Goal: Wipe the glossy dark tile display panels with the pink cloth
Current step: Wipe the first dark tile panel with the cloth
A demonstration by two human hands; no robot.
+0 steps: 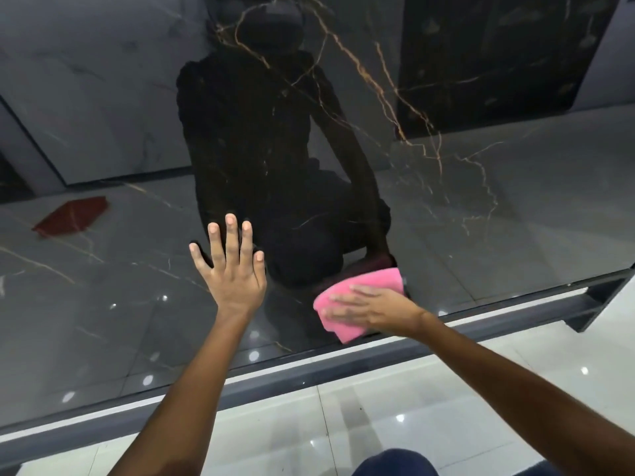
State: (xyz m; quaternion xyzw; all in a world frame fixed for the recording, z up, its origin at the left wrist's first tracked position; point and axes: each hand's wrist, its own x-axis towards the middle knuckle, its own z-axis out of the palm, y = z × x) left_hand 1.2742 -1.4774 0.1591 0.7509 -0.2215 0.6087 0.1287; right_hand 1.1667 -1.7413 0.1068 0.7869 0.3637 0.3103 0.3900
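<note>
A glossy dark tile panel with gold veins fills most of the head view and mirrors a dark crouching figure. My left hand lies flat against the panel with its fingers straight and spread. To its right, near the panel's lower edge, my right hand presses the folded pink cloth flat onto the glass-like surface, fingers extended to the left over the cloth. Part of the cloth is hidden under that hand.
A dark metal frame rail runs along the panel's bottom edge, ending in a bracket at the right. White glossy floor tiles lie below. A red shape shows as a reflection at the left. My dark-clad knee is at the bottom.
</note>
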